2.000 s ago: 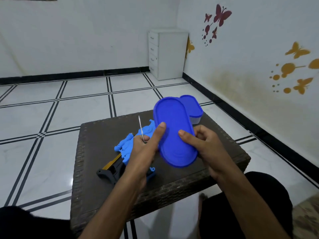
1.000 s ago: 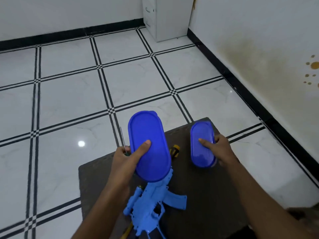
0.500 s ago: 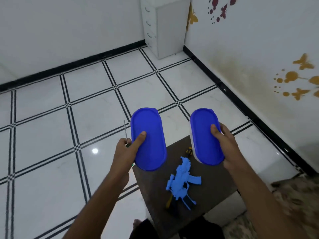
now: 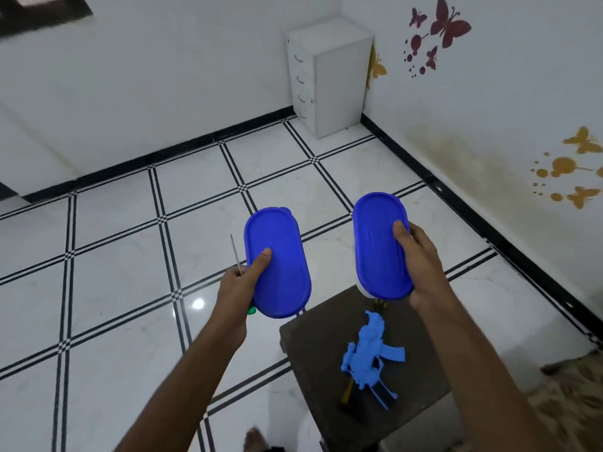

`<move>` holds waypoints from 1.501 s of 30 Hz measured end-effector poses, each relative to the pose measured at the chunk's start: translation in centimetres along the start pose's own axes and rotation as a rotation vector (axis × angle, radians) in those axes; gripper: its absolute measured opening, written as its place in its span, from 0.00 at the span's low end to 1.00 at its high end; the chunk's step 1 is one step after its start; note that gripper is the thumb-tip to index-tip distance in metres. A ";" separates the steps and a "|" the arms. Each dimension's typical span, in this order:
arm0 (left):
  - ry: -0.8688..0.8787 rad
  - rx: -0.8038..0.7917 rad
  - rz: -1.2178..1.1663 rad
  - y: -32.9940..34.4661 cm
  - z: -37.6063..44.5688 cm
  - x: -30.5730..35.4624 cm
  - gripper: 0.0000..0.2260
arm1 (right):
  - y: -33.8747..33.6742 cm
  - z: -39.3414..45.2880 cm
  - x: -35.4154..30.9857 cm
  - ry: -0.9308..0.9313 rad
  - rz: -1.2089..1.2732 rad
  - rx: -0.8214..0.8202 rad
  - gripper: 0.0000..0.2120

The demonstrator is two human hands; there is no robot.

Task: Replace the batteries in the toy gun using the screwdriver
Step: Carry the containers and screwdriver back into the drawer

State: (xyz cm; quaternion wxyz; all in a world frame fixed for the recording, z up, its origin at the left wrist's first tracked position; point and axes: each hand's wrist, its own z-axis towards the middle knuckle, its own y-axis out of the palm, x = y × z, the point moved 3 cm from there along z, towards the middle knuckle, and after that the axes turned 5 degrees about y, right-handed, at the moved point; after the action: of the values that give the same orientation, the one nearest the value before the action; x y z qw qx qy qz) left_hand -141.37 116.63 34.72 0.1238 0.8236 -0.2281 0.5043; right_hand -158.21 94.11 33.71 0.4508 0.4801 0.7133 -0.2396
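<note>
My left hand grips a blue oval lid held up in the air, together with a thin screwdriver whose metal shaft points up and whose green handle end shows below the lid. My right hand holds a blue oval lidded box, also raised. The blue toy gun, with a black and yellow stock, lies on the dark wicker table below both hands, untouched.
A white drawer cabinet stands in the far corner. White tiled floor with black lines surrounds the table. A patterned rug lies at the right. A foot shows at the bottom edge.
The lid went from both hands to my left alone; my right picked up the box from the table. Both are now raised and the view has pulled up and back from the table.
</note>
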 end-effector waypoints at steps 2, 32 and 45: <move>0.012 -0.004 -0.015 -1.8 0.7 0.6 0.18 | 1.9 -0.5 0.1 0.004 0.007 0.011 0.16; 0.138 0.037 -0.049 -32.5 34.3 20.1 0.42 | 50.8 14.9 -9.7 -0.140 -0.075 -0.102 0.13; 0.193 0.090 -0.078 -25.3 62.4 39.6 0.29 | 65.6 42.5 -26.9 -0.195 -0.089 -0.167 0.17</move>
State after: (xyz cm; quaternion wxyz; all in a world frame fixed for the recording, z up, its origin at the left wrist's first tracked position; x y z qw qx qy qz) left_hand -65.10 101.49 41.74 0.1276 0.7841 -0.1600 0.5859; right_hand -77.98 76.44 42.83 0.5455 0.3833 0.7042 -0.2445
